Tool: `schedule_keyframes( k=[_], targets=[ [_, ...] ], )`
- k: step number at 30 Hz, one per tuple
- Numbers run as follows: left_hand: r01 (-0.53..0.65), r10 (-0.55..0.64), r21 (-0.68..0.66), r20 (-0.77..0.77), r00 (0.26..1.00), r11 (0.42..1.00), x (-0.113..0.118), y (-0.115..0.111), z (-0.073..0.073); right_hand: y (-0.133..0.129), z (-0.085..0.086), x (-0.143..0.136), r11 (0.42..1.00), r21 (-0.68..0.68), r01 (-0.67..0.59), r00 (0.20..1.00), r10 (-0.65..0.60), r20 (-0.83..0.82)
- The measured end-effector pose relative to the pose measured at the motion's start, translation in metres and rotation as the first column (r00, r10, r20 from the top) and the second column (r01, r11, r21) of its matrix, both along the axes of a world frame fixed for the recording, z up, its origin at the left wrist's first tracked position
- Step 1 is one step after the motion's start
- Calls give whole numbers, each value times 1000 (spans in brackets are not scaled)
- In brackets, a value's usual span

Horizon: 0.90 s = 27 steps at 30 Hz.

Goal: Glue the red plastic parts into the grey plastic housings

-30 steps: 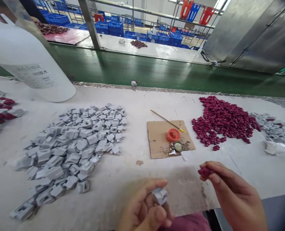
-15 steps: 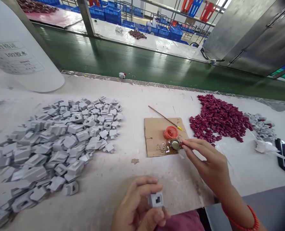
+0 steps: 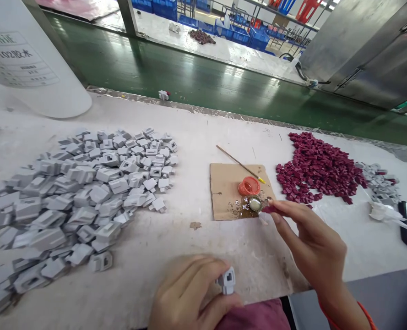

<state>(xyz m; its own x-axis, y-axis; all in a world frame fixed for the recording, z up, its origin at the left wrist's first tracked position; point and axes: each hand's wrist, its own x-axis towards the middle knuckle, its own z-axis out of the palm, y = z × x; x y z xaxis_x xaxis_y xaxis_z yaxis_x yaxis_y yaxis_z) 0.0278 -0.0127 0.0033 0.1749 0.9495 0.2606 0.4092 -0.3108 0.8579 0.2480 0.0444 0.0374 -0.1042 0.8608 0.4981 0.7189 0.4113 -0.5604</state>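
The counter [image 3: 203, 123] carries a big grey pile [image 3: 83, 197] on the left, a red pile [image 3: 318, 167] on the right, and a cardboard [image 3: 224, 192] with a glue cap [image 3: 254, 204] between them. Beyond the red pile lies a small heap [image 3: 378, 183] of what look like joined pieces, so most work seems left. The right hand [image 3: 313, 243] pinches a red piece [image 3: 269, 209] at the glue cap. The left hand [image 3: 189, 293] grips a grey piece [image 3: 226, 279] near the counter's edge.

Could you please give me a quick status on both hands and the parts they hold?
Left hand grips small grey plastic housing. Right hand pinches small maroon piece beside metal bottle cap on brown cardboard square. Nothing between them.
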Motion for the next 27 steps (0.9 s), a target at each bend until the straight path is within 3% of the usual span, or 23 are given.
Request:
schedule_keyframes(
  k=[3, 6, 9, 15, 21, 27],
  targets=[
    [84, -69, 99, -139, 988, 992, -4, 7, -4, -25, -3, -12, 988, -139, -70, 981, 42, -190],
    [73, -65, 48, -164, 984, 996, -3, 8, -3, -46, -12, -25, 960, -196, -198, 953, 142, -267],
    [63, -61, 7, -157, 986, 998, 0, 5, -2, -57, -21, -33, 949, -201, -244, 941, 181, -286],
    [42, -42, 2, -118, 992, 999, 0, 4, -3, -55, -22, -37, 954, -187, -235, 949, 184, -258],
    [30, -31, -5, -88, 996, 1000, 1, 4, -1, -50, -17, -40, 908, -193, -372, 911, 317, -263],
    [39, -41, -28, -76, 996, 999, 1, 4, -2, -50, -17, -42, 899, -141, -414, 902, 386, -191]
  ],
)
